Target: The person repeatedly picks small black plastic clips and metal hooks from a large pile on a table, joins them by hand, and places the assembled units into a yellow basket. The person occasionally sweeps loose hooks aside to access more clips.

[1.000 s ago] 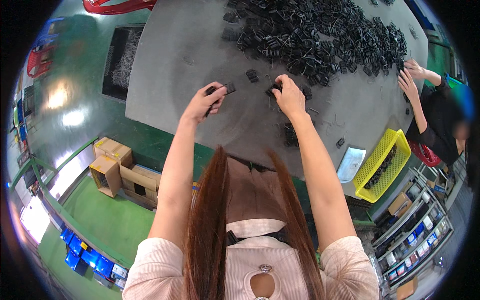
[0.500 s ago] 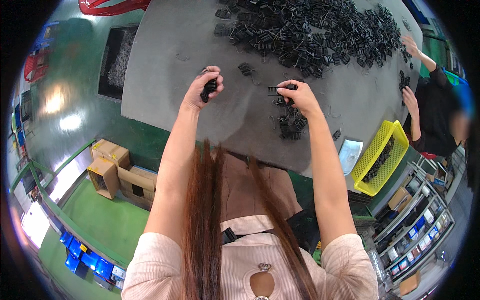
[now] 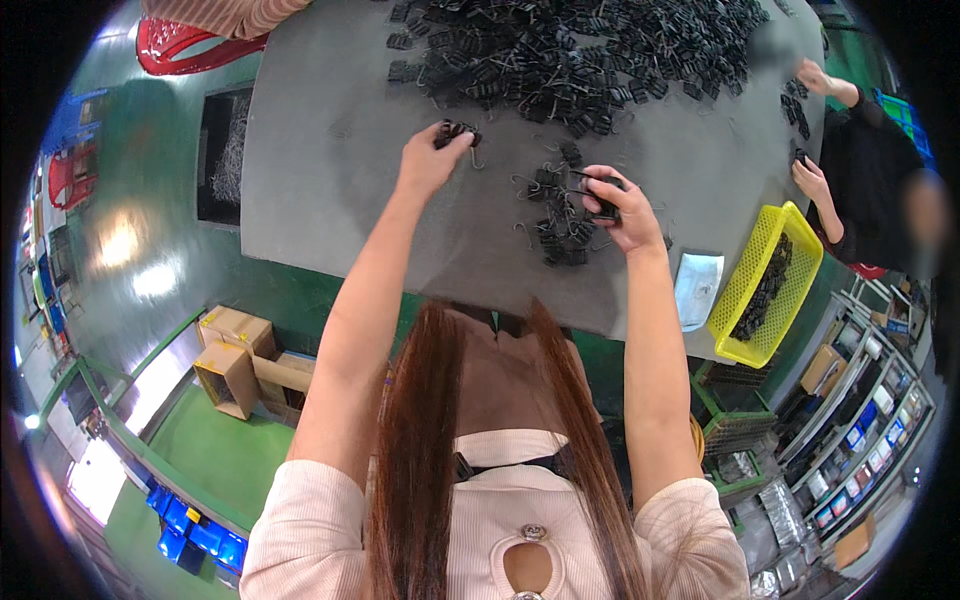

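Note:
My left hand (image 3: 430, 165) is closed around small black ribbed pieces (image 3: 458, 134) at the near edge of a large pile. A thin wire hook hangs below its fingers. My right hand (image 3: 630, 215) is closed on black pieces (image 3: 606, 200) of the same sort, partly hidden by its fingers. Just left of that hand, a small heap of black pieces (image 3: 560, 240) with wire hooks lies on the grey table (image 3: 400, 245). The exact kind of these pieces is too small to tell.
The large pile of black pieces (image 3: 560, 60) covers the table's far side. At right are a yellow basket (image 3: 735, 345) holding dark pieces and a pale blue sheet-like item (image 3: 697, 290). A co-worker's hands (image 3: 812, 182) handle black pieces there. Another person's striped clothing (image 3: 230, 15) shows at upper left.
My left hand has moved right and away from me, onto the spot where a lone black piece lay. My right hand has shifted slightly right, and its palm has turned upward. The whole view has shifted somewhat.

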`<control>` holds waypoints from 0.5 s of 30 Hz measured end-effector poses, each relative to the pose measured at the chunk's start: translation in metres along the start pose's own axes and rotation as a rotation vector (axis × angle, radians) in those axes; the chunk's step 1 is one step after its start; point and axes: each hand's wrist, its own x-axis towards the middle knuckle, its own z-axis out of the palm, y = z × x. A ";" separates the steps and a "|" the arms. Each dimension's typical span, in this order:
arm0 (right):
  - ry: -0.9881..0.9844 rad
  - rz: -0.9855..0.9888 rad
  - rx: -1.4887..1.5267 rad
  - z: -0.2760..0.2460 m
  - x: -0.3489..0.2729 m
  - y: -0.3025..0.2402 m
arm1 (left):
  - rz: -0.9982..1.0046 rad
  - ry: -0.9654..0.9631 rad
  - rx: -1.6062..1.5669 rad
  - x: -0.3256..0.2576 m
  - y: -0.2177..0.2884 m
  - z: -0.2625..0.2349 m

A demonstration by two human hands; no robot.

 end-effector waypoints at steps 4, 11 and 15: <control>-0.208 -0.106 0.428 -0.033 -0.019 -0.001 | -0.448 -0.220 -0.343 0.000 0.009 -0.012; -0.033 -0.173 0.148 -0.089 -0.060 -0.008 | -0.455 -0.432 -0.336 -0.023 0.022 0.018; 0.527 -0.112 -0.779 -0.176 -0.075 -0.001 | -0.434 -0.371 -0.330 -0.034 0.033 0.046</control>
